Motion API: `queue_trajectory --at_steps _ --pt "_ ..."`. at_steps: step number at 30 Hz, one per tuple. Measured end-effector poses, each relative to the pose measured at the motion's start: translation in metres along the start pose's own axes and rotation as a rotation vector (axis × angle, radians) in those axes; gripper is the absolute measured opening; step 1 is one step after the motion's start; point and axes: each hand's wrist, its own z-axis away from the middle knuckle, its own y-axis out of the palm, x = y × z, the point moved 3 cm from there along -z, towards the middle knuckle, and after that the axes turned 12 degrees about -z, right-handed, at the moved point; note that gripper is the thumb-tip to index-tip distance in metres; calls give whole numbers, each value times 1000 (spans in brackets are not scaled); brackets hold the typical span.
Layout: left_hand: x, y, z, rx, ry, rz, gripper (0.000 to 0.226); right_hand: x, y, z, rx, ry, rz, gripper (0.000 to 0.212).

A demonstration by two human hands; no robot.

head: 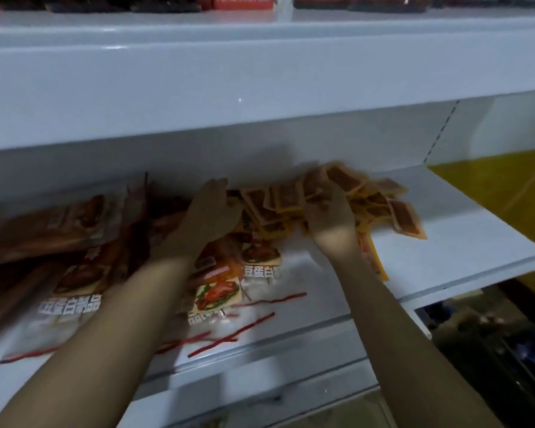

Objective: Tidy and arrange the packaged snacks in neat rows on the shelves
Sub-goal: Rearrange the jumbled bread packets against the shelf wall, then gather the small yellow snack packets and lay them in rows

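Both forearms reach over the white shelf (445, 242). Large snack bags (229, 273) lie flat beneath. Left hand (212, 208), fingers straight, presses the small orange packets (291, 202); right hand (331, 217) pinches several from that heap.

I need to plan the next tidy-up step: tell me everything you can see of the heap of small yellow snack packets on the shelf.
The heap of small yellow packets is a loose, overlapping jumble of flat, glossy-looking sachets, each with a brown rectangular panel. It lies toward the back of the white shelf, right of the larger printed bags, in no rows. Several packets are tilted or fanned out. The left hand touches its left edge; the right hand reaches into its middle. Blur hides the print.
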Motion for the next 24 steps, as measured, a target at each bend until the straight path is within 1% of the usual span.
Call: queue_trajectory --at_steps 1,2,3,4,6,7,9,10,11,12,13,14,16,18,19,21,24 --pt "5 -2 5 -5 2 -55 56 1 -3 12 -4 -67 14 47" --pt "11 -4 10 -17 15 -118 61 5 -5 22 13 -104 46 47" --pt "15 -10 17 -38 55 -184 68 9 -3 31 74 -121 51 47" --pt "19 -16 25 -53 94 -229 71 21 -1 43 179 -104 93 48" --pt "26 -38 47 -124 130 -294 61 33 13 65 428 -87 261 53" --pt "35 -49 57 -183 135 -326 59 37 22 75 502 -117 341 50" --pt "58 -72 76 -239 124 -363 61 52 44 94 583 -162 468 49" --pt "74 -84 85 -260 114 -376 62 67 56 102 627 -153 527 49" --pt "94 -93 93 -271 102 -383 62 78 70 110 658 -161 558 44" --pt "114 -103 104 -277 75 -385 58 91 83 118 678 -175 555 41" --pt "138 -111 114 -281 29 -382 54 103 95 127 662 -217 493 45" --pt "164 -119 124 -285 -13 -390 54 118 107 138 635 -253 422 52" --pt "211 -136 149 -319 -56 -409 64 148 134 165 608 -343 329 57" --pt "262 -152 177 -320 -127 -424 70 170 168 197 628 -366 287 49" --pt "288 -161 192 -295 -182 -432 73 179 188 215 656 -374 257 47" --pt "337 -181 223 -246 -267 -461 79 200 230 253 752 -369 221 54" --pt "417 -207 267 -228 -382 -512 76 225 299 318 927 -443 225 64"
